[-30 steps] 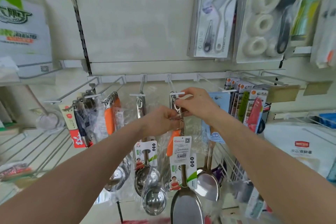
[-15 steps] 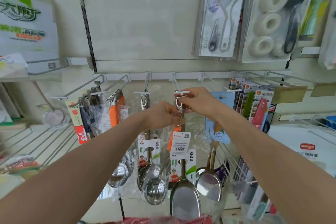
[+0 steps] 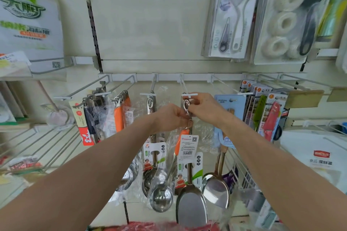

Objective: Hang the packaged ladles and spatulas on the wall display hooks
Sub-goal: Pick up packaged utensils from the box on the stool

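Note:
A packaged steel spatula (image 3: 190, 206) with a white label tag hangs straight down from my hands. Its handle top, an oval metal loop, sits just under the white tip of a wall hook (image 3: 189, 95). My left hand (image 3: 170, 117) grips the handle just below the loop. My right hand (image 3: 203, 106) pinches the loop at the hook's tip. Whether the loop is over the hook is hidden by my fingers. A packaged ladle (image 3: 161, 196) hangs on the hook to the left.
More hooks on the rail carry orange-handled utensils (image 3: 120, 116) on the left and a blue-carded wooden-handled spatula (image 3: 216, 189) on the right. Red peeler packs (image 3: 270, 118) hang further right. Wire shelves flank both sides. Brush and sponge packs (image 3: 289, 18) hang above.
Both hands and the spatula have stayed at the hook tip; the spatula has shifted slightly. The view has tilted a little.

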`<action>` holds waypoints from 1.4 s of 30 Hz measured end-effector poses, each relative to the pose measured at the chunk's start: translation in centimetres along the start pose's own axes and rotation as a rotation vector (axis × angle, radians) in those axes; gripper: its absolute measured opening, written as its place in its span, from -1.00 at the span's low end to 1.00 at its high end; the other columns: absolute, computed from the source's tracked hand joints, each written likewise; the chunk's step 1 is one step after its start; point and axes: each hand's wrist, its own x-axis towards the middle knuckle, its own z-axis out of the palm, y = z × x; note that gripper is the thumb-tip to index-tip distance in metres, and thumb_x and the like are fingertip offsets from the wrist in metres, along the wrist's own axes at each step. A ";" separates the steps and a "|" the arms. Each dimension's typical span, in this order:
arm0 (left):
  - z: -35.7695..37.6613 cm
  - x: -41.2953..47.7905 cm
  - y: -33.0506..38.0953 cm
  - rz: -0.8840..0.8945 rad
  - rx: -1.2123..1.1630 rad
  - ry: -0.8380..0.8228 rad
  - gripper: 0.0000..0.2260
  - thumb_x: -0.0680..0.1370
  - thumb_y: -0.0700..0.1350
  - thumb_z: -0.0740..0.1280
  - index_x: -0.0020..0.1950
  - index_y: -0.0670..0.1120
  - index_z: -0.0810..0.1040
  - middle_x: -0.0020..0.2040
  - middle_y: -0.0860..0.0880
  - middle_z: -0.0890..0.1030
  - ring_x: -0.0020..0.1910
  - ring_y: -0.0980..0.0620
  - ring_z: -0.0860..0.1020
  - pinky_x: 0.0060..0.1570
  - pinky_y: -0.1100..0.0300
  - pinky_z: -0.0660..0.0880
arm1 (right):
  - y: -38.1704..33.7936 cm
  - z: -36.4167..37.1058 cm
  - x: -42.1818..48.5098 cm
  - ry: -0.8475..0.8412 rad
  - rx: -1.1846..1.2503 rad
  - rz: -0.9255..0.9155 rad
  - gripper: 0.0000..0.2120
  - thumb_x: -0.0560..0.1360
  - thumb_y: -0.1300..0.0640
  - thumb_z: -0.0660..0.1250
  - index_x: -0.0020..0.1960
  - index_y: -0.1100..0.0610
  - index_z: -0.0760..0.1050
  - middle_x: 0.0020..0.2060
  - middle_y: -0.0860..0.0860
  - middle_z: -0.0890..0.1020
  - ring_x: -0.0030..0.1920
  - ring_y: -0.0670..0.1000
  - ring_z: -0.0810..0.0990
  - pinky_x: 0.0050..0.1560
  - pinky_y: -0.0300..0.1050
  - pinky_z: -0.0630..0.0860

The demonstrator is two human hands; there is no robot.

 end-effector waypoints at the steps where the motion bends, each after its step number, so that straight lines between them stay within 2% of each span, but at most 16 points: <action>1: 0.0 0.1 -0.1 -0.007 0.005 0.004 -0.93 0.50 -0.12 0.42 -0.13 -0.11 0.66 -0.15 -0.07 0.64 -0.15 0.07 0.55 0.02 0.17 0.49 | -0.1 0.0 -0.2 -0.023 -0.027 -0.008 -0.70 0.48 0.26 0.24 0.10 -0.05 0.54 -0.26 -0.08 0.59 -0.18 -0.04 0.59 -0.09 -0.13 0.56; 3: 0.1 0.3 -0.2 -0.019 0.020 0.013 -0.88 0.50 -0.14 0.42 -0.25 -0.07 0.63 -0.29 0.01 0.60 -0.24 0.12 0.52 -0.12 0.31 0.46 | -0.3 0.1 -0.2 -0.028 -0.071 -0.020 -0.71 0.49 0.23 0.28 0.14 -0.05 0.52 -0.22 -0.11 0.58 -0.22 -0.12 0.53 -0.25 -0.32 0.40; 6: 0.0 0.2 0.0 -0.029 0.065 0.019 -0.80 0.52 -0.16 0.39 -0.32 -0.09 0.60 -0.43 0.07 0.50 -0.39 0.15 0.43 -0.33 0.40 0.36 | -0.5 0.3 0.5 -0.009 -0.122 -0.028 -0.73 0.49 0.23 0.29 0.15 0.03 0.56 -0.11 -0.04 0.59 -0.17 -0.07 0.53 -0.29 -0.36 0.35; 10: -1.0 -0.6 -0.7 -0.030 0.105 0.015 -0.87 0.53 -0.14 0.38 0.04 -0.10 0.68 -0.05 -0.02 0.67 -0.09 0.05 0.58 -0.06 0.25 0.49 | -1.0 0.3 0.8 -0.039 -0.245 -0.027 -0.76 0.51 0.26 0.23 0.13 0.11 0.55 -0.02 0.01 0.57 -0.08 -0.01 0.51 -0.12 -0.25 0.40; 12: -1.8 -1.0 -1.5 -0.044 0.086 0.034 -0.86 0.54 -0.15 0.37 0.05 -0.10 0.68 -0.01 -0.04 0.68 0.01 -0.01 0.61 0.03 0.15 0.54 | -1.3 0.5 1.0 -0.032 -0.314 -0.036 -0.79 0.51 0.29 0.19 0.06 0.21 0.56 -0.03 0.06 0.58 0.00 0.07 0.52 -0.04 -0.16 0.46; 14: -2.5 -1.6 -2.2 -0.051 0.064 0.056 -0.85 0.53 -0.12 0.39 0.05 -0.11 0.68 0.00 -0.06 0.68 0.04 -0.03 0.61 0.04 0.13 0.55 | -1.4 0.8 1.3 -0.039 -0.401 -0.034 -0.82 0.51 0.29 0.15 -0.05 0.22 0.53 -0.11 0.04 0.53 -0.01 0.09 0.49 -0.15 -0.20 0.41; 18: -3.1 -2.6 -2.7 -0.061 0.033 0.091 -0.86 0.52 -0.07 0.41 0.03 -0.07 0.68 0.00 -0.02 0.67 -0.01 0.06 0.58 -0.09 0.27 0.48 | -1.2 1.4 1.1 0.006 -0.462 -0.037 -0.75 0.54 0.26 0.16 0.13 0.13 0.53 0.08 0.07 0.54 0.10 0.08 0.51 -0.05 -0.23 0.33; 21: -3.3 -3.1 -3.4 -0.075 0.009 0.062 -0.86 0.50 -0.03 0.42 0.02 -0.01 0.69 0.00 0.02 0.67 0.02 0.00 0.59 -0.03 0.16 0.52 | -0.7 1.9 0.4 0.115 -0.352 -0.036 -0.86 0.47 0.26 0.24 0.00 0.11 0.44 -0.04 0.12 0.56 -0.11 0.13 0.54 -0.22 -0.16 0.37; 23: -3.4 -3.5 -4.0 -0.080 -0.016 0.029 -0.84 0.49 0.00 0.42 0.02 0.00 0.69 0.01 0.03 0.67 0.03 -0.04 0.60 0.04 0.10 0.55 | -0.6 2.1 -0.4 0.201 -0.372 -0.032 -0.83 0.45 0.21 0.29 0.01 0.08 0.38 -0.04 0.16 0.53 -0.11 0.17 0.55 -0.28 -0.15 0.33; 27: -3.5 -4.2 -5.2 -0.076 -0.102 0.014 -0.87 0.48 -0.06 0.44 -0.01 -0.05 0.69 0.01 -0.01 0.67 0.00 0.03 0.59 -0.08 0.23 0.48 | -1.2 2.6 -2.7 0.310 -0.455 -0.012 -0.74 0.48 0.14 0.33 0.14 0.15 0.41 0.04 0.10 0.49 -0.01 0.14 0.53 -0.10 -0.06 0.41; 30: -3.9 -4.8 -5.8 -0.063 -0.128 -0.004 -0.92 0.49 -0.09 0.43 -0.07 -0.06 0.68 -0.11 0.02 0.65 -0.13 0.09 0.55 -0.16 0.26 0.45 | -1.7 3.5 -4.2 0.296 -0.475 -0.005 -0.84 0.48 0.12 0.34 0.03 0.08 0.41 -0.01 0.05 0.52 -0.06 0.07 0.52 -0.10 -0.01 0.46; 33: -4.5 -5.4 -6.4 -0.065 -0.146 -0.020 -0.95 0.49 -0.09 0.43 -0.15 -0.04 0.63 -0.23 0.08 0.60 -0.21 0.14 0.52 -0.19 0.27 0.43 | -3.1 4.7 -5.1 0.325 -0.332 -0.115 -0.93 0.49 0.10 0.35 -0.07 0.04 0.46 -0.17 -0.06 0.55 -0.18 -0.06 0.49 -0.11 -0.07 0.48; 35: -5.0 -5.7 -6.8 -0.055 -0.184 -0.004 -0.91 0.48 -0.11 0.45 -0.22 -0.03 0.60 -0.30 0.10 0.56 -0.27 0.15 0.50 -0.22 0.28 0.43 | -4.5 5.7 -5.4 0.284 -0.152 -0.191 -0.98 0.49 0.12 0.35 -0.10 0.01 0.52 -0.29 -0.16 0.53 -0.28 -0.15 0.48 -0.17 -0.19 0.49; 37: -5.4 -6.2 -7.0 -0.049 -0.217 0.011 -0.91 0.47 -0.12 0.46 -0.22 -0.04 0.59 -0.31 0.10 0.56 -0.28 0.17 0.50 -0.26 0.30 0.43 | -5.7 6.8 -5.5 0.200 -0.059 -0.229 -0.89 0.51 0.19 0.32 -0.11 0.00 0.57 -0.34 -0.20 0.55 -0.31 -0.20 0.50 -0.22 -0.33 0.46; 40: -6.2 -7.3 -7.4 -0.052 -0.242 0.011 -0.92 0.47 -0.12 0.45 -0.12 -0.12 0.64 -0.24 0.05 0.59 -0.25 0.16 0.51 -0.25 0.32 0.44 | -6.3 8.1 -5.0 0.058 -0.254 -0.180 -0.83 0.53 0.20 0.28 -0.05 0.02 0.63 -0.30 -0.21 0.57 -0.33 -0.23 0.50 -0.25 -0.32 0.42; 42: -6.8 -7.8 -7.8 -0.051 -0.261 0.021 -0.91 0.46 -0.13 0.46 -0.10 -0.14 0.66 -0.22 0.03 0.61 -0.23 0.14 0.52 -0.23 0.29 0.46 | -6.4 8.9 -4.7 -0.008 -0.317 -0.120 -0.83 0.50 0.21 0.30 -0.06 0.02 0.64 -0.25 -0.15 0.61 -0.25 -0.16 0.55 -0.16 -0.21 0.48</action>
